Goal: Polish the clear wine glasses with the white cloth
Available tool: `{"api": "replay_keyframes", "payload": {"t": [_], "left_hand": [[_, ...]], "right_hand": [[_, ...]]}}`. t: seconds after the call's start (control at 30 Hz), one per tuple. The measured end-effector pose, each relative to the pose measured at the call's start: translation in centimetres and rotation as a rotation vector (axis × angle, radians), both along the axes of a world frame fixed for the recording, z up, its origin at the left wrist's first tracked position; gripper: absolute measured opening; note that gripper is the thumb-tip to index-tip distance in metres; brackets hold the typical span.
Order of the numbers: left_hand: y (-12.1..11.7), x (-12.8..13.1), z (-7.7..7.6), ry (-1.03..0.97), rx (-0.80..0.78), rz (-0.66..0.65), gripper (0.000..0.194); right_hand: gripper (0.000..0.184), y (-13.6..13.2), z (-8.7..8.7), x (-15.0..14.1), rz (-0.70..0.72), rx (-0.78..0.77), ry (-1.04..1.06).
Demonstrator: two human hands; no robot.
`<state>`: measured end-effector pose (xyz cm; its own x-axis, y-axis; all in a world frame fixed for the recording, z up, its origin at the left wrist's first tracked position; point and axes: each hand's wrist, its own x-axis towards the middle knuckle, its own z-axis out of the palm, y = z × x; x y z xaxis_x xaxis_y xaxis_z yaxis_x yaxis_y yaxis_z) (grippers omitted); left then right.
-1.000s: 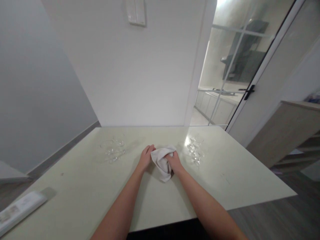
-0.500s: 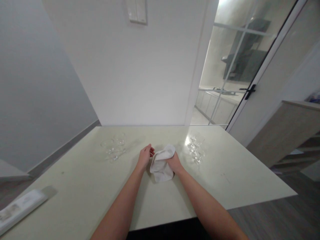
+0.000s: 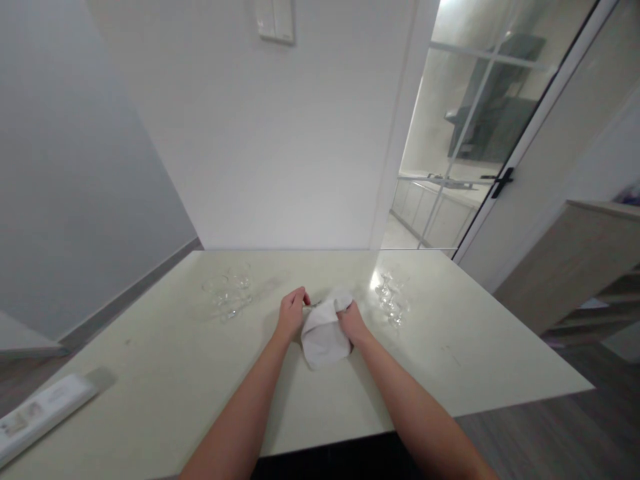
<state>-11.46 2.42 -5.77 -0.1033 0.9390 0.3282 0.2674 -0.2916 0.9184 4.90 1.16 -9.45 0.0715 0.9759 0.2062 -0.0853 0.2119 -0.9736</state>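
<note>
A white cloth is bunched between my hands, low over the middle of the table. My right hand is closed around its right side, the fingers partly tucked into the folds. To the left of the cloth, my left hand is closed on the thin clear stem of a glass. The rest of that glass is hidden by the cloth. Clear stemmed glasses stand in a group on the left, blurred by their transparency. Another cluster of clear glasses is to the right of my right hand.
The pale table reaches to a white wall panel at the back. A white power strip lies at its left front edge. Beyond the right side are a glazed door with a black handle and a wooden shelf unit.
The cloth has been turned and folded over differently, and its lower part hangs a little lower. The stem by my left hand now shows more clearly. Both groups of glasses stay in place.
</note>
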Motion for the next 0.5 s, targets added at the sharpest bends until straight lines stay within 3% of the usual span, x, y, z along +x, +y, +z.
{"api": "replay_keyframes", "payload": {"t": [0.13,0.23,0.37,0.5], "left_hand": [[1.02,-0.27,-0.74,-0.215,-0.312,-0.014,0.043],[1.05,-0.3,-0.83,-0.31,-0.431,-0.057,0.039],[1.06,-0.19,-0.89,-0.352,-0.447,-0.075,0.04],[0.98,-0.01,-0.86,-0.274,-0.347,-0.049,0.042]], "right_hand": [[0.049,-0.81,0.81,-0.35,0.044,0.17,-0.106],[0.047,-1.0,1.05,-0.46,0.059,0.214,-0.102],[0.045,-0.8,0.76,-0.43,0.092,0.21,-0.067],[0.035,-0.75,1.08,-0.48,0.072,0.174,0.019]]}}
